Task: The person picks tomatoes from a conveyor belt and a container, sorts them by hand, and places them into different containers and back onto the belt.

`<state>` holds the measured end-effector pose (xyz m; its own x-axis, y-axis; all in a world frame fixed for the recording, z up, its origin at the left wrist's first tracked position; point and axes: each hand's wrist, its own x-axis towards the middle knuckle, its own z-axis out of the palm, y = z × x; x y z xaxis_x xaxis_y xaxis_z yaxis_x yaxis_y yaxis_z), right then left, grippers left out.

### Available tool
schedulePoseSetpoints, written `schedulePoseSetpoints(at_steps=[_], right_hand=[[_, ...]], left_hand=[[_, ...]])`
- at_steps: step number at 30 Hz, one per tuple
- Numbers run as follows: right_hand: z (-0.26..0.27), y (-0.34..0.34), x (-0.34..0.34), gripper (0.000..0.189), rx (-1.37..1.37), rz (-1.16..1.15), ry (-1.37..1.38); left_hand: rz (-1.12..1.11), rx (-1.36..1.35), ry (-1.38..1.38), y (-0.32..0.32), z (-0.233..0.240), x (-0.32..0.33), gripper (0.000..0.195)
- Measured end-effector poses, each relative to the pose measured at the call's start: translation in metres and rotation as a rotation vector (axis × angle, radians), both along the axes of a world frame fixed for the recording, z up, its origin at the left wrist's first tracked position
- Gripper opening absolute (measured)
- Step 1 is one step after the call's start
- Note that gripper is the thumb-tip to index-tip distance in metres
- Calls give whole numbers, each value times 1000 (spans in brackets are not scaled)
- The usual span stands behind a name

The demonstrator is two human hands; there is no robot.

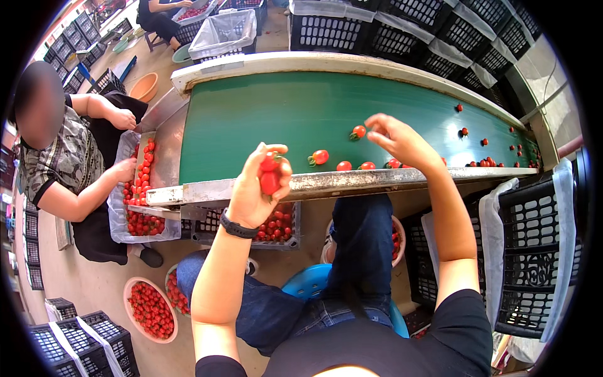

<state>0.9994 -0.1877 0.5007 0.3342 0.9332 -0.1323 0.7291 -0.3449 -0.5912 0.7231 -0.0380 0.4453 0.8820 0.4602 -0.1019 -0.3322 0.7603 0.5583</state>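
My left hand (262, 186), with a black wristband below it, is curled around at least two red cherry tomatoes (270, 182) at the belt's near edge. My right hand (390, 136) hovers over the green conveyor belt (264, 113), fingers slightly apart and nothing visible in them. Just left of its fingertips lies a cherry tomato (359, 131) with a green stem. Another stemmed tomato (321, 156) rests between my two hands. Several more, such as one tomato (344, 166), lie along the near metal rail (348, 181); my right forearm partly hides that row.
A co-worker (70, 155) sits at the belt's left end beside a lined crate (118, 221) of tomatoes. Below the rail stands another tomato crate (295, 238). A pink basin (174, 325) of tomatoes sits on the floor. Black crates (527, 254) stand at my right.
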Motion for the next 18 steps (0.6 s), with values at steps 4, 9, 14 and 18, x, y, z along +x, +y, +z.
schedulePoseSetpoints(at_steps=[4, 9, 14, 18], right_hand=[[-4, -8, -3, 38, -460, 174, -211], [-37, 22, -21, 34, -251, 213, 231], [-48, 48, -35, 33, 26, 152, 416], [-47, 65, -48, 30, 63, 167, 260]], left_hand=[[57, -19, -34, 10, 9, -3, 34], [141, -9, -32, 26, 11, -13, 33], [193, -51, -99, 35, 9, -30, 31], [202, -133, -123, 37, 14, -37, 32]])
